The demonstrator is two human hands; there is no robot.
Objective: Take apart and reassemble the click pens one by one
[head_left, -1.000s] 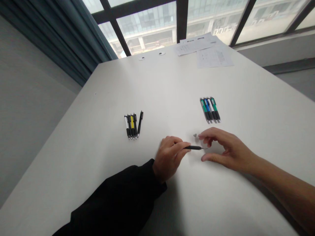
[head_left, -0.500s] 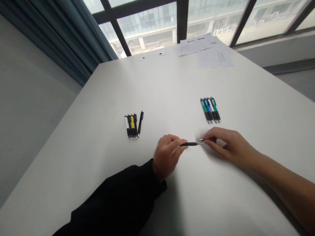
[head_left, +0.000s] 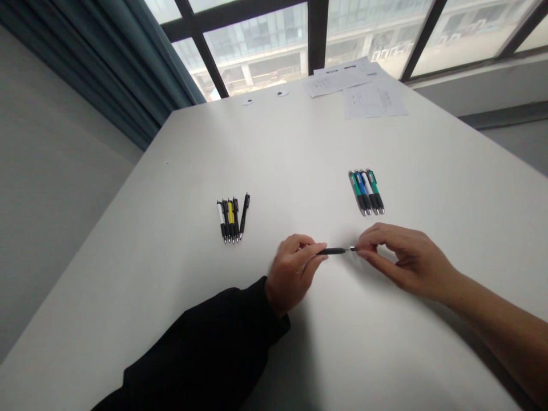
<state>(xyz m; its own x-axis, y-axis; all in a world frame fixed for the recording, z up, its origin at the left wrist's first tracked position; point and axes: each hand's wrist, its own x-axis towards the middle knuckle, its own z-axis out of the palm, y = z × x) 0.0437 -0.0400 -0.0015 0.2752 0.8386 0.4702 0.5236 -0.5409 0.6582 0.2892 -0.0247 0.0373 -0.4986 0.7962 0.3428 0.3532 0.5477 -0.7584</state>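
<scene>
Because the black pen (head_left: 333, 251) lies level between the two hands, low over the near middle of the tabletop (head_left: 291, 148), much depends on how well its small parts line up. A thin refill (head_left: 347, 250) pokes from its right end towards the metal tip (head_left: 353, 249), a small piece; whether the two already touch is too fine to tell. If they meet off-line, the refill could bend or catch on the rim, and pushing harder would make that worse.

The left hand (head_left: 293, 271) has its fingers closed around the pen's barrel, covering the left end. A loose hold there might let the barrel roll or slide back under a push. The right hand (head_left: 405, 257) has its fingers pinched on the metal tip, with little surface to grip; a slight slip could drop it, and something that small and probably round may roll away.

Beyond the hands, a row of pens (head_left: 230, 211) lies to the left, with a slanted black one (head_left: 244, 216) at its right side. Another row, the coloured pens (head_left: 367, 185), lies just past the right hand; a careless lift or swing of the knuckles could nudge it askew. Papers (head_left: 372, 100) lie at the far edge near the window (head_left: 261, 51), well apart from the hands and at little risk.
</scene>
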